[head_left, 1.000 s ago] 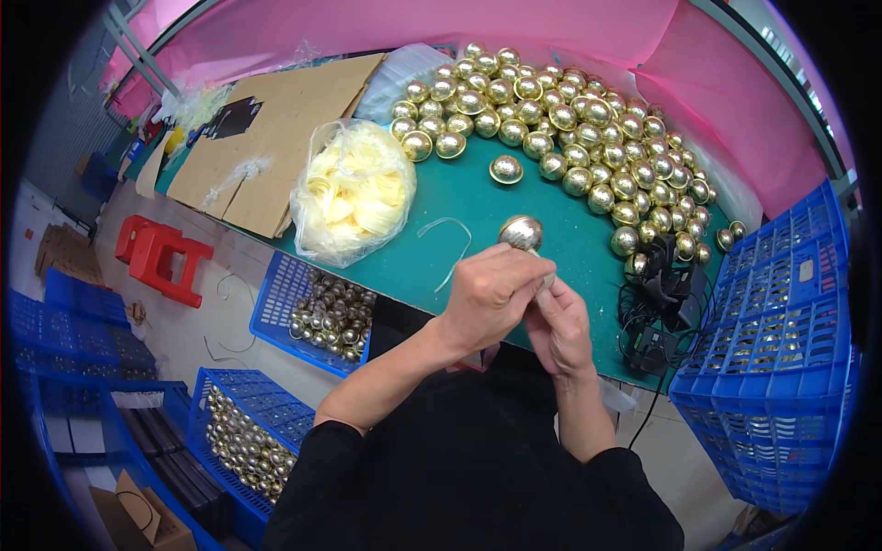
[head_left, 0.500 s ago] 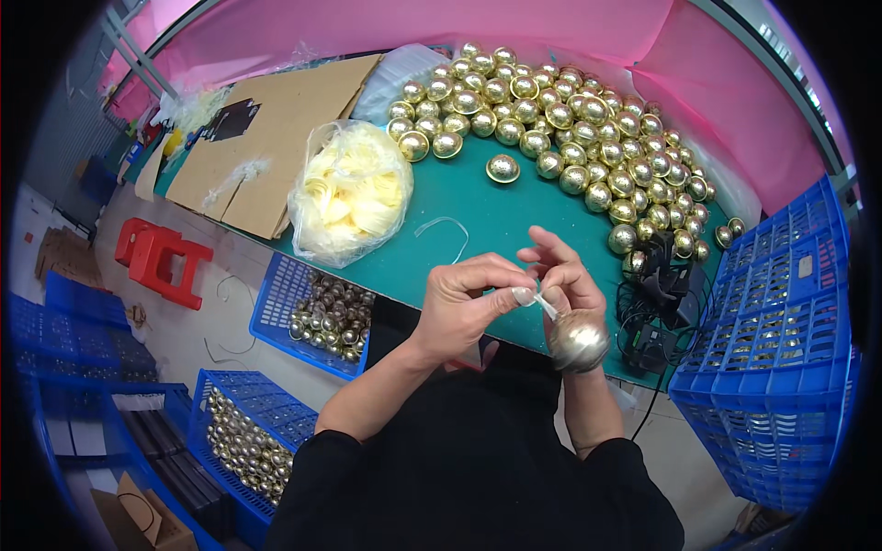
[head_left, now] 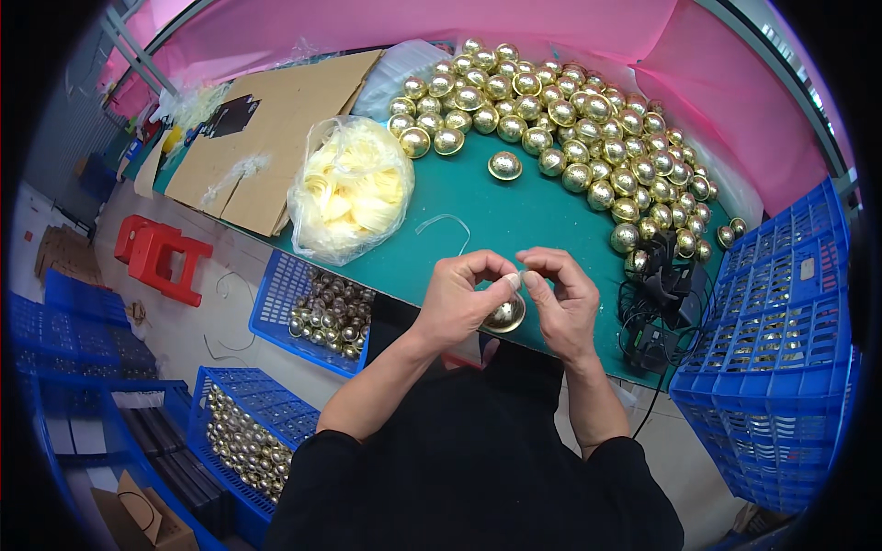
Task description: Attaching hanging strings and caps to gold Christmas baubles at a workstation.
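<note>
My left hand [head_left: 464, 298] and my right hand [head_left: 568, 303] meet above the table's near edge, thumbs and forefingers pinched together. A thin pale strip [head_left: 520, 273] shows between their fingertips. Just below the fingers sits a gold ball [head_left: 504, 317] with a rim, partly covered by my left hand; whether it hangs from the strip or rests on something, I cannot tell. Another gold ball [head_left: 504, 165] stands alone on the green table. Behind it spreads a large group of similar gold balls [head_left: 588, 129]. A clear bag of pale yellow strips [head_left: 354, 193] lies to the left.
Flattened cardboard [head_left: 276, 138] covers the table's left part. A black device with cables [head_left: 666, 303] lies at the right edge beside stacked blue crates [head_left: 763, 349]. On the floor at left are a red stool [head_left: 163, 259] and blue crates of balls [head_left: 308, 344].
The gold ball has swung from below my right hand to below my left. My right hand has turned over and its fingers have drawn together; both hands still meet at the pale strip.
</note>
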Demonstrator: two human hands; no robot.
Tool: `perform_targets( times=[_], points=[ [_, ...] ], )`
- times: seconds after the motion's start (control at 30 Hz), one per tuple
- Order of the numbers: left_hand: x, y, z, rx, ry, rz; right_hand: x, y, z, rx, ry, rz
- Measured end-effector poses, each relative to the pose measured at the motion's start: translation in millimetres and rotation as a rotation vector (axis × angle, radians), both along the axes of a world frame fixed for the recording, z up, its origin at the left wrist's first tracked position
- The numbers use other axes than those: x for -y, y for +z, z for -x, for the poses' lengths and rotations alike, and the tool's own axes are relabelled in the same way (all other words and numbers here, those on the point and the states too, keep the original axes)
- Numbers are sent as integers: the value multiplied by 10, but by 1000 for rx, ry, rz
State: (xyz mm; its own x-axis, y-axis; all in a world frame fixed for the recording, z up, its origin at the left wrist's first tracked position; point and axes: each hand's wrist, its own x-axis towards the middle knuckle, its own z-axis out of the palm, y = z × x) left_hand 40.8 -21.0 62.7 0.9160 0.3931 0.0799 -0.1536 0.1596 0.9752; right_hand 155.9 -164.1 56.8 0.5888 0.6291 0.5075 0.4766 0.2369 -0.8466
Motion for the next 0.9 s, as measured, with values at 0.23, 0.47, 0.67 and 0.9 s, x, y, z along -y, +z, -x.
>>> perform_targets(
  times=[0.23,0.47,0.67,0.9],
  points=[
    [-13,-263,-100,40,132,-78,20,-77,92,-216,-42,134],
    [19,-257,-119,-7,134,16,-48,-216,33,-377,-29,141],
    [-21,-510,-151,56,58,86,-91,-314,84,-416,-59,102],
    [19,-613,-220,125,42,290,-158,-388,116,-534,-87,4]
  ],
)
